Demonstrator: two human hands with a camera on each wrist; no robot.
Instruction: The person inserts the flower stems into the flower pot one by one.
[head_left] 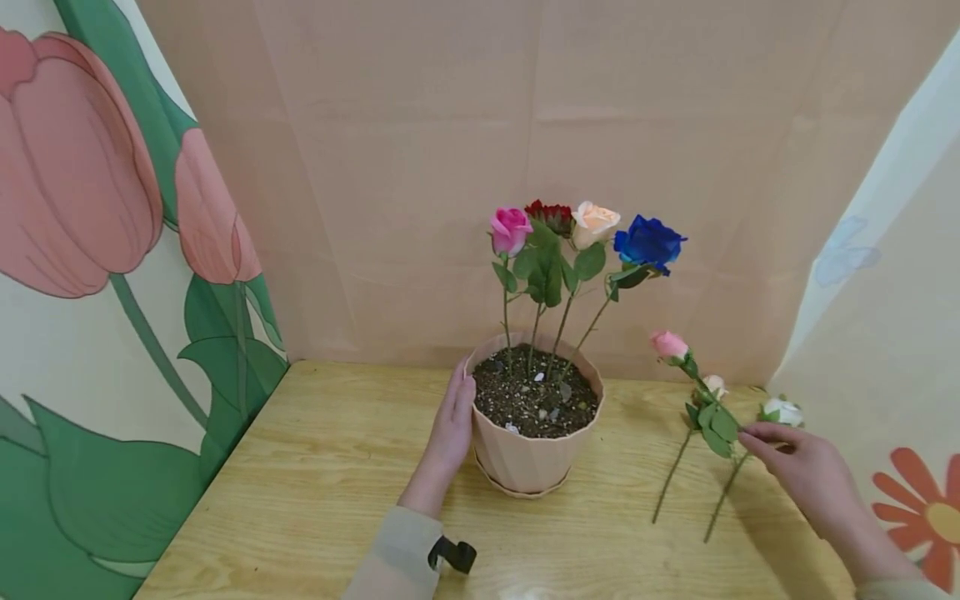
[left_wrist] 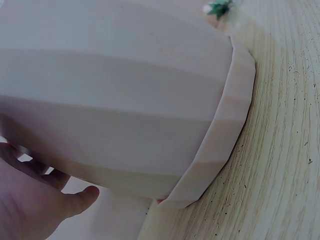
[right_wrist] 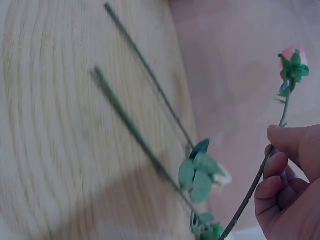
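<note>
My right hand (head_left: 810, 475) pinches the stem of a pink rose (head_left: 669, 344) between thumb and fingers; the right wrist view shows the rose (right_wrist: 294, 62) held above the table. Below it lie two more roses, a pale one (head_left: 715, 386) and a white one (head_left: 783, 411). My left hand (head_left: 450, 425) rests against the left side of a pale pink flowerpot (head_left: 532, 458), fingers extended along its wall. In the pot's dark soil (head_left: 525, 408) stand a magenta rose (head_left: 511, 232), a dark red flower (head_left: 551, 217), a peach rose (head_left: 596, 221) and a blue rose (head_left: 649, 242).
The pot stands in a matching saucer (head_left: 525, 492) on a wooden table (head_left: 330, 467). A plain pinkish cloth (head_left: 390, 167) hangs behind. Flower-patterned panels flank the table, with a large tulip print (head_left: 82, 167) at the left.
</note>
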